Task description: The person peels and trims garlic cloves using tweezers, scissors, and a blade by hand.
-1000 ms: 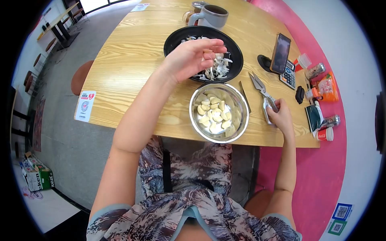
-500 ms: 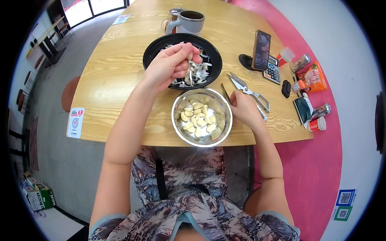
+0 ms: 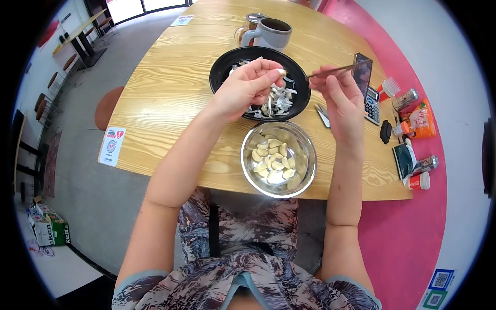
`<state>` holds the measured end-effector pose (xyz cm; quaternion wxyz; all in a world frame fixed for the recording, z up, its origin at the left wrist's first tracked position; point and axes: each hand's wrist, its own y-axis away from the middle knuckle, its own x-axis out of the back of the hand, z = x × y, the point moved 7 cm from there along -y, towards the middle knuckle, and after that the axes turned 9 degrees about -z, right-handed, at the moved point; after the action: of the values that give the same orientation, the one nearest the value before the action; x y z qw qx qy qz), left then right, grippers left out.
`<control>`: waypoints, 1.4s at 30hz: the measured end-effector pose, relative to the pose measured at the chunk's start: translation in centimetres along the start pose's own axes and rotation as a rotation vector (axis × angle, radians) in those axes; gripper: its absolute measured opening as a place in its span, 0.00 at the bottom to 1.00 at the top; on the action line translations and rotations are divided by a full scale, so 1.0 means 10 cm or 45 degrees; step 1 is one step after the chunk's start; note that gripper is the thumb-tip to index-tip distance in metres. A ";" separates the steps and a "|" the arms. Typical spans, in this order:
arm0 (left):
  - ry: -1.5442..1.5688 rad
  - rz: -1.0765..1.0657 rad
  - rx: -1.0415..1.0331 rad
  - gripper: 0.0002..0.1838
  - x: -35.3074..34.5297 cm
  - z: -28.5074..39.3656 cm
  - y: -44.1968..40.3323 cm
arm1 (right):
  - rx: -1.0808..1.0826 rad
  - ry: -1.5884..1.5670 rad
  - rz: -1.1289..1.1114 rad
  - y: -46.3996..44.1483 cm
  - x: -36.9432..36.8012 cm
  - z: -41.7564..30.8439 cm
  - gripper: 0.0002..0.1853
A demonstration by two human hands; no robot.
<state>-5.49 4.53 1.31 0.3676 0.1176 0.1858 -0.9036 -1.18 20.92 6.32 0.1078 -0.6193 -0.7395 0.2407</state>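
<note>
My left hand (image 3: pixel 248 88) is above the black pan (image 3: pixel 216 88), pinching a garlic clove (image 3: pixel 281 73) between thumb and fingertips. To its right, my right hand (image 3: pixel 341 103) is raised with its fingers closed on a slim, dark knife (image 3: pixel 347 67), seen nearly edge-on. The knife's tip points toward the clove, with a gap between them. White garlic skins (image 3: pixel 279 101) lie in the pan. Below both hands stands a steel bowl (image 3: pixel 249 173) with several peeled garlic cloves (image 3: pixel 275 157) at its bottom.
Behind the pan are a grey mug (image 3: pixel 274 35) and a glass jar (image 3: pixel 254 20). Scissors (image 3: pixel 323 114) lie partly hidden behind my right forearm. A phone (image 3: pixel 362 72) on a stand, a calculator (image 3: pixel 372 106), cups and spice jars line the right edge.
My right hand has lifted the knife from the table beside the bowl and brought it up near my left hand. My left hand still holds the clove over the pan. The view has shifted.
</note>
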 end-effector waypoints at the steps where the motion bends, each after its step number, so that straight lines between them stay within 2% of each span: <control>1: -0.008 -0.015 -0.006 0.13 0.01 0.01 -0.01 | 0.079 -0.013 0.020 -0.04 -0.02 0.00 0.10; 3: 0.024 -0.060 -0.016 0.09 0.01 0.00 -0.02 | 0.109 -0.025 0.020 -0.08 -0.01 0.03 0.10; 10: 0.084 -0.097 -0.081 0.08 -0.02 0.01 -0.02 | 0.085 -0.007 0.047 -0.07 -0.03 0.15 0.09; 21: -0.143 -0.052 -0.068 0.06 -0.02 0.02 -0.01 | 0.012 -0.005 0.033 -0.06 -0.06 0.21 0.08; 24: -0.106 -0.138 -0.059 0.06 -0.07 0.04 -0.01 | -0.081 -0.139 0.054 -0.05 -0.01 0.28 0.08; 26: -0.083 -0.158 -0.068 0.06 -0.08 0.04 0.00 | -0.248 -0.412 -0.038 -0.05 -0.01 0.40 0.09; 30: -0.064 -0.127 -0.080 0.06 -0.06 0.01 -0.01 | -0.269 -0.469 -0.040 -0.05 -0.01 0.43 0.10; 34: -0.198 0.033 -0.058 0.09 0.00 0.02 0.01 | -0.187 -0.346 0.024 -0.04 -0.01 0.38 0.09; 39: 0.119 -0.008 0.097 0.12 0.02 -0.04 0.01 | -0.051 -0.045 0.045 -0.03 -0.08 0.29 0.08; 42: 0.156 0.036 0.107 0.11 0.05 -0.07 0.02 | 0.031 0.129 -0.064 -0.04 -0.16 0.26 0.09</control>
<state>-5.60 4.37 0.44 0.3629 0.1906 0.1685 -0.8964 -2.33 18.73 4.51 0.1586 -0.6106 -0.7454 0.2155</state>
